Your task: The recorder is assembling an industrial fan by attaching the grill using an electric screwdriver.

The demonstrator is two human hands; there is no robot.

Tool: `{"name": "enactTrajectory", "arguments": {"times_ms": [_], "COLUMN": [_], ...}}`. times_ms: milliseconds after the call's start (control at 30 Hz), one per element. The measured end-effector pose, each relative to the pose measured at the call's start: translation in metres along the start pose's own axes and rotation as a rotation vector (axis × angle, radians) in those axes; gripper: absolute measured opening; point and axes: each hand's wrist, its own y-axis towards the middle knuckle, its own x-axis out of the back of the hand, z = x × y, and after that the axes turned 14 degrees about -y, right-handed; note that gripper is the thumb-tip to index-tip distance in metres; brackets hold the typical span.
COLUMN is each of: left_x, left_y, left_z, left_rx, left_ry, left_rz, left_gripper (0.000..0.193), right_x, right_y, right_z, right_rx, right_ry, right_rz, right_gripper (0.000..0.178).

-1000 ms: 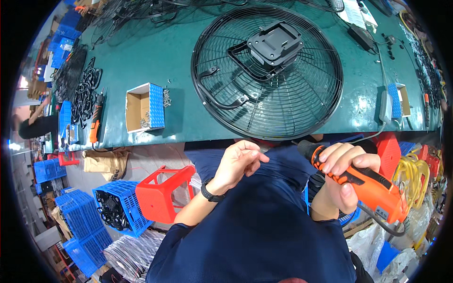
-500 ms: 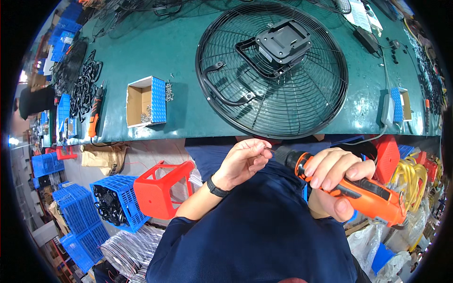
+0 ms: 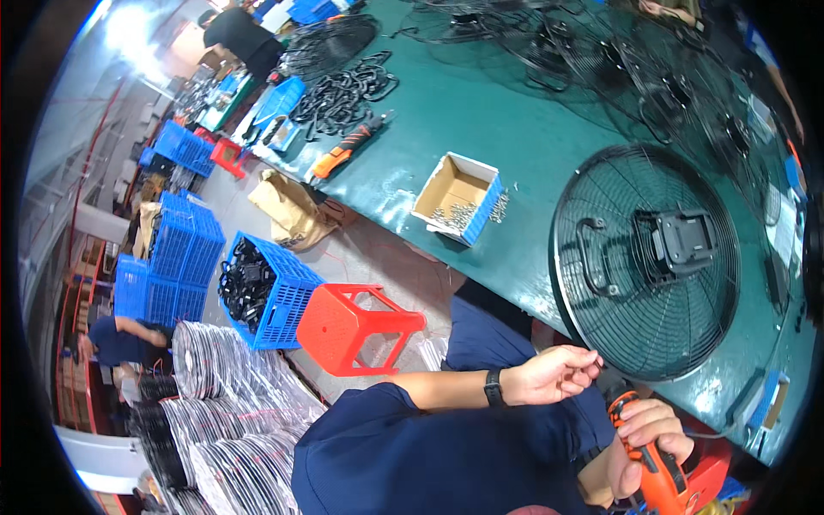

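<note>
At the far left, a person in dark clothing (image 3: 129, 342) is seen beside round stacks under clear plastic (image 3: 249, 459). Right of these, a blue crate (image 3: 296, 302) is filled with black parts, and a red stool (image 3: 330, 328) is placed beside it. On the green table (image 3: 506, 129), a second orange screwdriver (image 3: 342, 153) is laid near the upper-left edge, below a heap of black handles (image 3: 350, 96). Near the upper centre, an open box (image 3: 486, 221) is noted with screws inside and loose screws (image 3: 499, 207) just outside its right wall. At lower centre, the left hand (image 3: 554, 375) is held with fingers curled toward the thumb; whether anything small is pinched cannot be told. The power screwdriver (image 3: 659, 482), at lower right, is gripped by the right hand (image 3: 642, 442), its nose just beside the left fingertips. Above, a round black fan (image 3: 648, 262) is laid on the table at right, its curved handle (image 3: 590, 257) facing up.
</note>
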Motion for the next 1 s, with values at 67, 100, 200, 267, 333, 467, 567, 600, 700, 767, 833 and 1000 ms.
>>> {"name": "enactTrajectory", "arguments": {"times_ms": [67, 100, 200, 267, 333, 467, 567, 600, 700, 767, 833, 1000], "left_x": [0.003, 0.0, -0.004, 0.0, 0.003, 0.012, 0.008, 0.006, 0.007, 0.011, 0.015, 0.018], "left_y": [0.001, 0.001, 0.004, 0.007, 0.005, 0.005, 0.011, 0.01, 0.014, 0.016, 0.016, 0.012], "left_z": [0.001, 0.002, 0.004, 0.004, 0.0, -0.003, 0.001, 0.002, 0.006, 0.009, 0.009, 0.005], "left_rx": [-0.012, -0.022, -0.019, -0.023, -0.021, 0.04, 0.065, 0.075, 0.093, 0.087, 0.085, 0.036], "left_ry": [0.011, 0.048, 0.08, 0.023, 0.029, -0.075, -0.011, 0.002, -0.019, -0.02, -0.036, -0.016], "left_rz": [0.0, -0.029, -0.013, 0.009, 0.024, 0.108, -0.032, -0.072, -0.096, -0.102, -0.08, -0.076], "left_gripper": [0.017, 0.018, 0.018, 0.019, 0.02, 0.021, 0.02, 0.022, 0.022, 0.022, 0.022, 0.022], "right_x": [-0.004, -0.002, 0.002, -0.004, -0.004, 0.0, 0.008, 0.01, 0.015, 0.017, 0.016, 0.012], "right_y": [-0.003, -0.004, -0.005, -0.004, -0.002, -0.003, -0.004, -0.005, -0.007, -0.007, -0.007, -0.007], "right_z": [0.007, 0.006, 0.005, 0.003, -0.001, -0.011, -0.008, -0.007, -0.005, -0.003, -0.006, -0.018], "right_rx": [-0.038, -0.035, -0.047, -0.029, 0.013, 0.027, -0.005, -0.01, -0.034, -0.048, -0.058, -0.104], "right_ry": [-0.086, -0.083, -0.113, -0.19, -0.148, -0.044, -0.099, -0.115, -0.128, -0.129, -0.127, -0.09], "right_rz": [-0.03, -0.025, 0.009, -0.17, -0.134, -0.044, 0.023, 0.061, 0.115, 0.137, 0.139, 0.126], "right_gripper": [0.043, 0.043, 0.043, 0.044, 0.043, 0.045, 0.046, 0.047, 0.048, 0.048, 0.048, 0.046]}}
